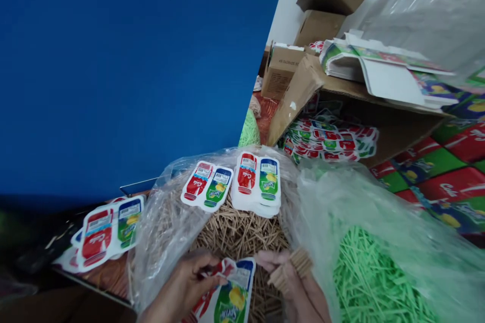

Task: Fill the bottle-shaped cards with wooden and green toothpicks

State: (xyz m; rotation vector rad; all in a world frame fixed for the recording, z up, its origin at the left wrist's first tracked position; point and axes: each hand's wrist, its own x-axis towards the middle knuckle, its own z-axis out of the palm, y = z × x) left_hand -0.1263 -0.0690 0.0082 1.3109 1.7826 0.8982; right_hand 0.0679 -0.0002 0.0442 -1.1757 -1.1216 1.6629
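My left hand [191, 282], at the bottom centre, pinches the upper edge of a Cola and Sprite printed card [231, 300]. To its right my right hand [295, 282] grips a small bundle of brown paper sticks [291, 268]. Both hands are over a clear plastic bag [161, 242] full of loose brown sticks [242, 232]. Two stacks of the same printed cards lie on the sticks, one on the left [207, 185] and one on the right [256, 184].
More cards [109, 232] lie at the left beside the bag. A bag of green sticks [375, 272] stands at the right. Behind it, an open carton [299, 93] holds many cards. Printed boxes [447, 186] are stacked far right. A blue panel [125, 70] fills the upper left.
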